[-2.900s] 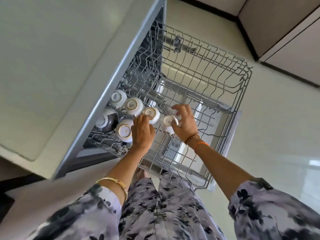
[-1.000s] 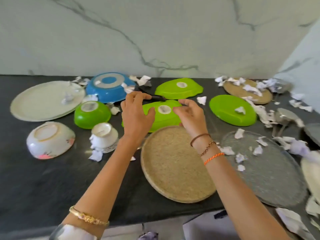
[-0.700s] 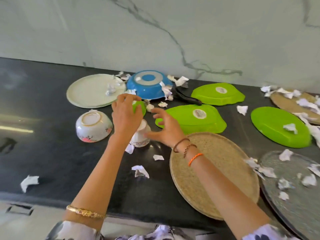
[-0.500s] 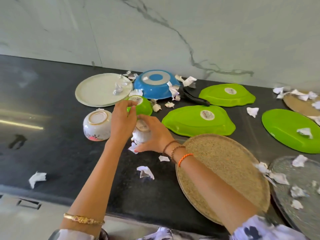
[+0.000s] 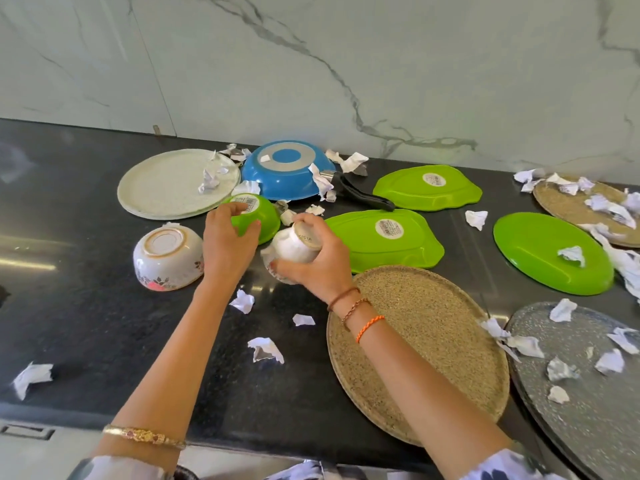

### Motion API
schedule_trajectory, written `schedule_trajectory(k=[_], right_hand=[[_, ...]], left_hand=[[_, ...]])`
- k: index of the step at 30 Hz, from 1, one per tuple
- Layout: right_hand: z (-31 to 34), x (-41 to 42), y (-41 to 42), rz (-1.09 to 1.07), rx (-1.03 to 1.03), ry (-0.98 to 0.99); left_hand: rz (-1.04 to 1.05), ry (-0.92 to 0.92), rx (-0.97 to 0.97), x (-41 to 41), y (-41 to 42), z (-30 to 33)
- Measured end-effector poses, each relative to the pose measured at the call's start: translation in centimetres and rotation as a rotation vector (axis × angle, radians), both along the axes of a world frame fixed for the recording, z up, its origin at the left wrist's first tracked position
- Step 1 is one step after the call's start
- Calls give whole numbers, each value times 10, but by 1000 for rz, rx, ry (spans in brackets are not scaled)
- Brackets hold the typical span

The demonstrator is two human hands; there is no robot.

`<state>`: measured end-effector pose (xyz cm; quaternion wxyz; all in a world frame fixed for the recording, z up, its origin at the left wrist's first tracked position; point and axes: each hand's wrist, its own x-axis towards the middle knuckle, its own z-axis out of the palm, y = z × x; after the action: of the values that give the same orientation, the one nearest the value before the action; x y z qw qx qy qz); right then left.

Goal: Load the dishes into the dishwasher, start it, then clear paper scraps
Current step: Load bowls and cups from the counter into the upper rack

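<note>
My right hand (image 5: 318,263) grips a small white cup (image 5: 294,245), tilted on its side just above the black counter (image 5: 104,323). My left hand (image 5: 227,242) curls its fingers over the near edge of an upturned green bowl (image 5: 258,216). A white flowered bowl (image 5: 168,256) lies upside down to the left. Behind stand a cream plate (image 5: 169,185) and an upturned blue pan (image 5: 284,169). Two green leaf-shaped trays (image 5: 386,239) (image 5: 427,187) lie upside down on the right, with a green oval plate (image 5: 547,252) beyond. Paper scraps (image 5: 265,348) are scattered over the counter and plates.
A round speckled tan plate (image 5: 426,348) lies under my right forearm. A grey speckled plate (image 5: 588,393) with scraps sits at the lower right, another tan plate (image 5: 581,209) at the far right. A marble wall (image 5: 311,64) backs the counter.
I turned from the dishwasher rack to the counter. My right hand took hold of the white cup and lifted and tilted it; my left hand moved onto the green bowl.
</note>
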<state>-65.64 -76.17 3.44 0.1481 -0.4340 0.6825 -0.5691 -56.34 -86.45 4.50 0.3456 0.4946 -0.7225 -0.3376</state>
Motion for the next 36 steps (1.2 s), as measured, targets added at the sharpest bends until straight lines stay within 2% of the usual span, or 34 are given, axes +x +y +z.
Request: schedule_trajectory(k=[4,6,8,11,15,17,23,26,30,33,36], right_hand=[[16,-11,3,-121,-132,-398],[24,-15,2,-220,-195,-680],[28,-19,2,-315,-239,-805],[28,-23,8,-383,-266,-762],[22,-22,13,-402,-256,-744],[16,-19,14,-409,-236,-662],[13,-8,18,-362,-254,-554],[14,-9,24,-388,-275,-567],[21,-18,34,-432,-322,-567],[29,-25,39,-497,-373,-640],[39,-33,48,-556,-416,-689]], left_hand=[[-124,-326,-234,-14,-13,6],[-181,-490,-219,-21,-26,9],[-206,-605,-131,-25,-39,8],[-211,-703,-91,-26,-49,4],[-212,-558,-30,-20,-55,-6],[-203,-501,-9,-17,-57,-13],[-148,-523,-51,-12,-57,-12],[-92,-414,-68,-9,-50,-9],[-87,-78,51,-13,-46,8],[-181,291,308,-21,-34,32],[-399,597,683,-31,-16,52]])
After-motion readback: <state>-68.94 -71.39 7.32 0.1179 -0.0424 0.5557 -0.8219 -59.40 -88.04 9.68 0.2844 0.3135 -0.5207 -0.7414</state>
